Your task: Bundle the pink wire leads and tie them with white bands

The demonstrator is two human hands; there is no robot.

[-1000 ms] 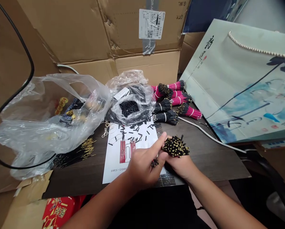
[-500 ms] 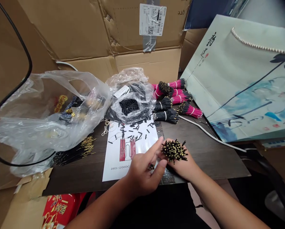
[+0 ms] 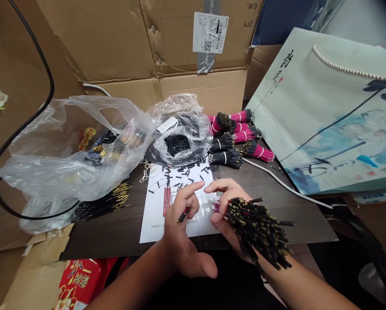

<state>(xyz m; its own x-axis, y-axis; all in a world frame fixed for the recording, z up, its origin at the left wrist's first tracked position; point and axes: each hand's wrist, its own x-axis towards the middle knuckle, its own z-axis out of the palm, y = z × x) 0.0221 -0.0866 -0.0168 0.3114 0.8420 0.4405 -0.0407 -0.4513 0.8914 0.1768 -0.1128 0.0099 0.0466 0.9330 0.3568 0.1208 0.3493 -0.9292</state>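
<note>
Gripping gold-tipped black tubes (image 3: 257,228) in right hand (image 3: 226,211), left hand (image 3: 180,234) pinching some, clear bag (image 3: 160,148) holding black pieces (image 3: 178,144)

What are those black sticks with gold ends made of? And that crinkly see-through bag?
The black sticks look like wires covered in dull black plastic. Their shiny yellow ends look like metal, maybe brass, but they're too small to be sure. The see-through bag looks like thin plastic, because it's glossy and wrinkled and you can see things through it.
</note>
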